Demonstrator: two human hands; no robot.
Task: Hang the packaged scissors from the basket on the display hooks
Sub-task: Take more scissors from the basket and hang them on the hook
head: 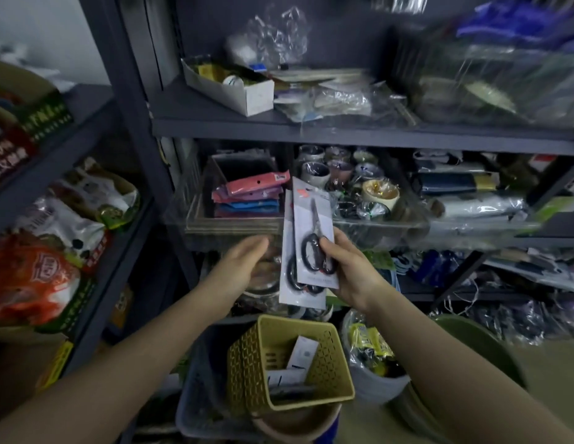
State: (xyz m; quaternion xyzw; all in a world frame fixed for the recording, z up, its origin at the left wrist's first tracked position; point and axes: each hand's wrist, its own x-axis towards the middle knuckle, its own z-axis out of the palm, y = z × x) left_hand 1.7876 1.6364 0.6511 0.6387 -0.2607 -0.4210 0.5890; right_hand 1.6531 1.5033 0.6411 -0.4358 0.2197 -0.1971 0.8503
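My right hand grips two packaged scissors, black-handled pairs on grey cards, held upright in front of the middle shelf. The front card overlaps a second card behind it. My left hand hovers open just left of the packs, palm turned toward them, not touching. Below, a yellow perforated basket holds more packaged scissors. No display hooks are clearly visible.
Dark metal shelving fills the view, crowded with wrapped cups, coloured flat packs and a white box. Snack bags sit on the left rack. A green bucket and a white tub stand beside the basket.
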